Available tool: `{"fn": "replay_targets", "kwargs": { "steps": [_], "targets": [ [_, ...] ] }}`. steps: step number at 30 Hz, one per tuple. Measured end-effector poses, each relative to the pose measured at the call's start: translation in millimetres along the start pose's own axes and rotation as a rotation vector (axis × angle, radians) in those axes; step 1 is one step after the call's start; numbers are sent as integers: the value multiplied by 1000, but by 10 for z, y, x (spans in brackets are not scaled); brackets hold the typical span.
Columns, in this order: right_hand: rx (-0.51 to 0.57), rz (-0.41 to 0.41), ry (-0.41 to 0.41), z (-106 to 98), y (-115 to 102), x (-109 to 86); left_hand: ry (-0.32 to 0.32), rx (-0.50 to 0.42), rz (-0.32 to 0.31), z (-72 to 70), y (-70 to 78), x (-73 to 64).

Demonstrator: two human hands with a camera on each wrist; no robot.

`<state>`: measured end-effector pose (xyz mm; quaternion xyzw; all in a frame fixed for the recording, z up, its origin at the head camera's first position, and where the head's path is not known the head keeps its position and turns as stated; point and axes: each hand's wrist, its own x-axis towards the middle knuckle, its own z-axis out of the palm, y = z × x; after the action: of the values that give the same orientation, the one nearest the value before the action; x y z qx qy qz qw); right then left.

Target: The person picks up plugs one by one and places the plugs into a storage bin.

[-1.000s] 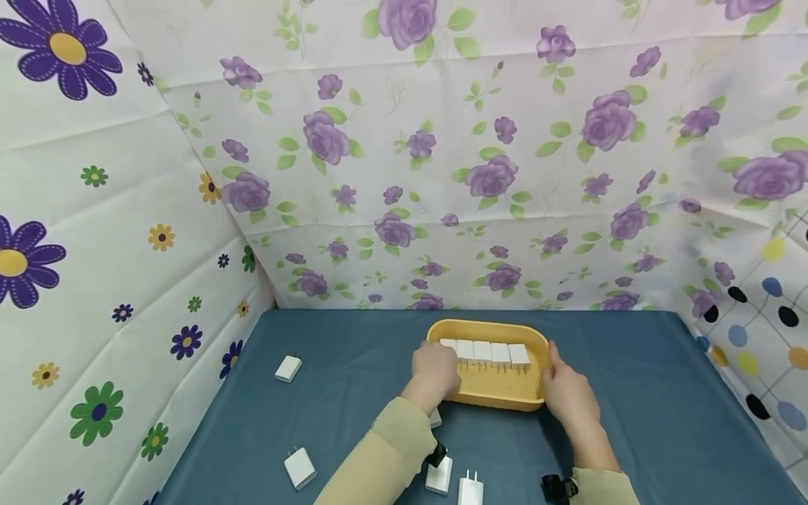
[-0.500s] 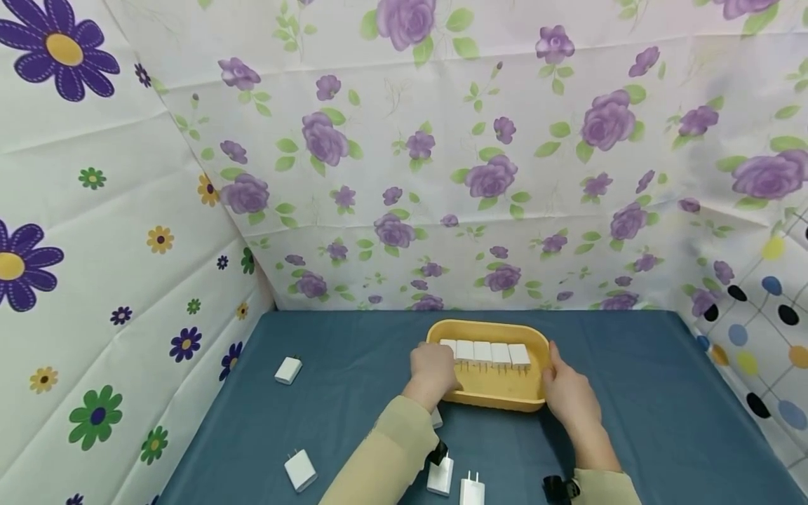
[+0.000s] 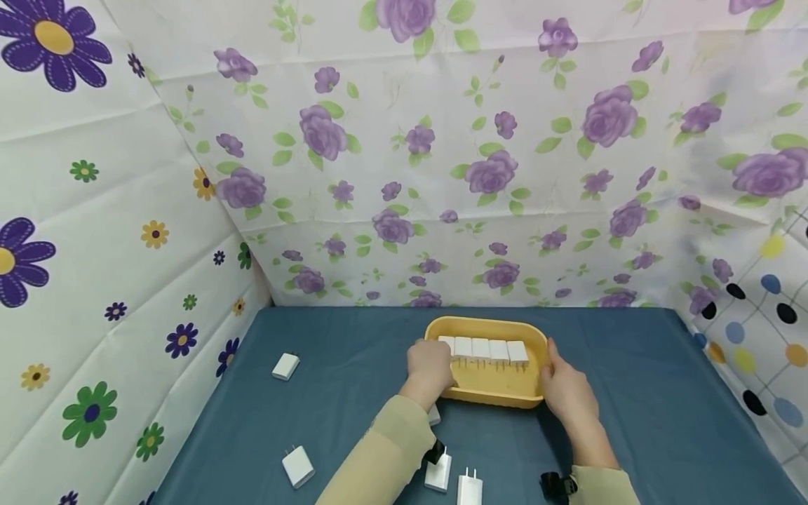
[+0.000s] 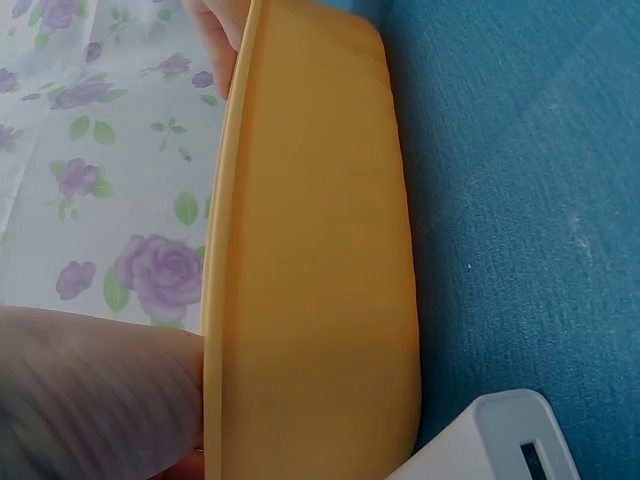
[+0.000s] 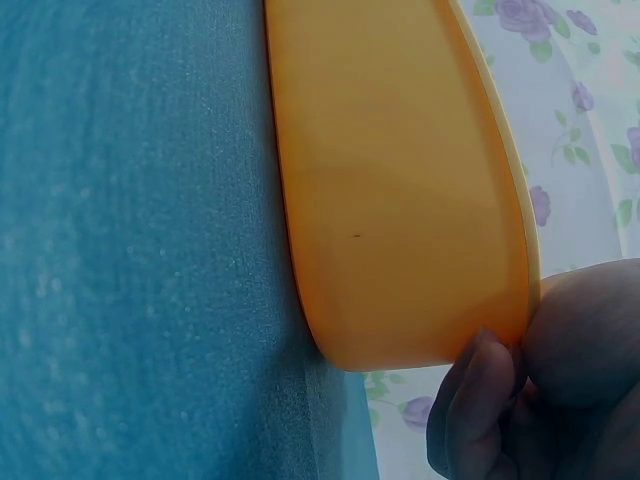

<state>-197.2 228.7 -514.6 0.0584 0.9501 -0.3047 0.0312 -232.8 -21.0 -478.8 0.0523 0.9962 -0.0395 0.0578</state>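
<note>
A yellow plastic tray (image 3: 492, 400) is on the blue cloth, with several white charger plugs (image 3: 481, 349) lined up along its back side, prongs toward the front. My left hand (image 3: 429, 368) grips the tray's left end by the rim; its fingers cover that corner in the head view. At the opposite end, my right hand (image 3: 570, 389) holds the rim, and the right wrist view shows the thumb (image 5: 585, 330) over the edge with curled fingers (image 5: 475, 400) against the outer wall. A white charger (image 4: 490, 445) lies just below the tray in the left wrist view.
Two chargers lie apart on the left, one further back (image 3: 286, 366) and one nearer (image 3: 298, 466). In front of the tray are more chargers (image 3: 438, 471), (image 3: 470, 489), partly behind my left sleeve (image 3: 385, 449). Flower-patterned cloth walls (image 3: 379, 175) enclose the blue table cloth (image 3: 663, 421).
</note>
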Motion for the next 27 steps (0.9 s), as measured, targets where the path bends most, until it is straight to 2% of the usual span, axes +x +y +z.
{"fn": "replay_targets", "kwargs": {
  "steps": [8, 14, 19, 27],
  "targets": [
    [-6, 12, 1, -21, -1, 22, 36, -28, 1, 5, -4, -1],
    [16, 30, -26, 19, -13, 6, 14, -68, -6, 16, -48, -44],
    [20, 15, -6, 31, -27, 14, 49, -193, 12, -16, -144, -113],
    [5, 20, -12, -2, -14, 20, 120, -419, 84, -43, -363, -220]
  ]
}}
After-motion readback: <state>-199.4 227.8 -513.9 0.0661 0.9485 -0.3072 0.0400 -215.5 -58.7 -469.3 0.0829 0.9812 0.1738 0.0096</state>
